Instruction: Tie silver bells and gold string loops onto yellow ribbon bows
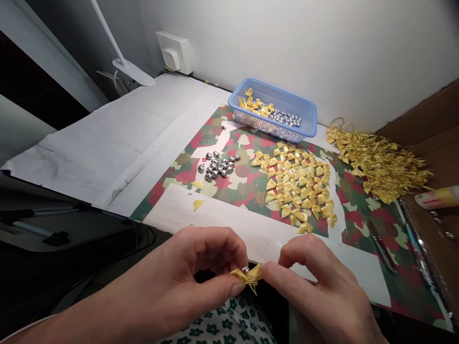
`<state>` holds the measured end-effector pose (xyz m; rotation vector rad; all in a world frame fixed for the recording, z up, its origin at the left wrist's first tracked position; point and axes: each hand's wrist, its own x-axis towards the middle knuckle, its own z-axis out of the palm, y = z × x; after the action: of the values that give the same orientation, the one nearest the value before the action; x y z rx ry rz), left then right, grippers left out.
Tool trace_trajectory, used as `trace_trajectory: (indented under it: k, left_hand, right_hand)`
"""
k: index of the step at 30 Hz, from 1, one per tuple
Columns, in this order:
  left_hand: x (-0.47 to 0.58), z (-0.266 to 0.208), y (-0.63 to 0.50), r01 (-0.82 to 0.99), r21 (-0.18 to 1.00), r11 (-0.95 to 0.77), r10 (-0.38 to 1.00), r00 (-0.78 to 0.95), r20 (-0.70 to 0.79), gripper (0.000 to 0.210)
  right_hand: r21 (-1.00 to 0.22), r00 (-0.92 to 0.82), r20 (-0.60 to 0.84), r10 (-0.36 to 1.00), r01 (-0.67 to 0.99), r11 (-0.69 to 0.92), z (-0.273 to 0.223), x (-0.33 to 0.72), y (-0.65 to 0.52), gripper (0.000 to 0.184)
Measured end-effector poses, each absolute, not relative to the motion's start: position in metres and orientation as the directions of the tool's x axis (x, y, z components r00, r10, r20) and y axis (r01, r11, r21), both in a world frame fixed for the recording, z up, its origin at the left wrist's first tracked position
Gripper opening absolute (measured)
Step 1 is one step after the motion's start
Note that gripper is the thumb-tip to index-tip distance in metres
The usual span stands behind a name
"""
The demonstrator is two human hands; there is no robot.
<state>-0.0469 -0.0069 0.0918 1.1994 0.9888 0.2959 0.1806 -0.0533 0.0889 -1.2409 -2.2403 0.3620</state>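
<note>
Just in front of the table edge, a small yellow ribbon bow (254, 274) with a silver bead (245, 270) at its middle is held up. My left hand (201, 272) pinches the bow's left side between thumb and forefinger. At its right tip, the fingers of my right hand (319, 286) are closed on the ribbon, with the thumb mostly hidden. Thin yellow ends hang below the bow. Beyond my hands lie a cluster of silver beads (215, 168) and rows of yellow bows (301, 184) on a camouflage-patterned mat (247, 188).
A blue basket (308, 117) at the wall holds bows and beads. On the right are a heap of gold bows (380, 157), tweezers (382, 246), a yellow-and-white tube (437, 197) and a cardboard box (430, 119). A white lamp base (134, 72) stands at the back left.
</note>
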Motion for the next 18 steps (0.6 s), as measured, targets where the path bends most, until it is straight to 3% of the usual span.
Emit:
trace_trajectory:
  k: [10, 18]
  left_hand:
    - [-0.048, 0.090, -0.009, 0.291, 0.888, 0.356, 0.680, 0.571, -0.460, 0.009]
    - [-0.050, 0.090, -0.009, 0.285, 0.876, 0.388, 0.649, 0.590, -0.479, 0.008]
  right_hand:
    - [-0.457, -0.462, 0.322, 0.826, 0.688, 0.563, 0.089, 0.182, -0.052, 0.026]
    - [-0.541, -0.432, 0.380, 0.818, 0.614, 0.575, 0.077, 0.180, -0.050, 0.024]
